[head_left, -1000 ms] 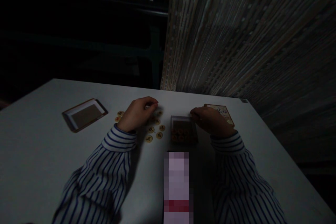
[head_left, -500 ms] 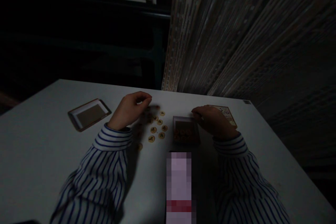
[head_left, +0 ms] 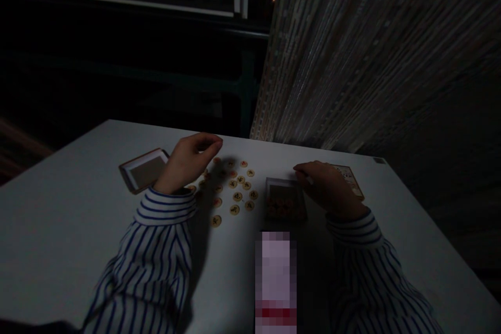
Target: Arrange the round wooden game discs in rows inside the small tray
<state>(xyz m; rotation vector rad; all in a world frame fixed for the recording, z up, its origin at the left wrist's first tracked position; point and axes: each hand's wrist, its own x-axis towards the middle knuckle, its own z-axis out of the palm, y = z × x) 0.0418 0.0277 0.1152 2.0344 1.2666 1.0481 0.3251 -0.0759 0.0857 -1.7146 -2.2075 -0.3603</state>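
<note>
My left hand is raised over the left side of a spread of Chinese chess pieces, thumb and fingers drawn together. Whatever may be between the fingertips is too small to see. The pieces are round, pale wooden discs with dark or red characters, such as this one. Right of them stands a small open box with several pieces lined up at its near end. My right hand hangs at the box's right edge, fingers curled together. Its grip is in shadow, so I cannot make out any content.
A shallow tray or lid lies behind my left hand. A printed card is partly covered by my right hand. A blurred, upright pinkish object is at the near edge. A string curtain hangs beyond the white table.
My left hand has shifted slightly left relative to the pieces, uncovering more of them and covering part of the tray. My right hand stays beside the box. The whole view has swung a little.
</note>
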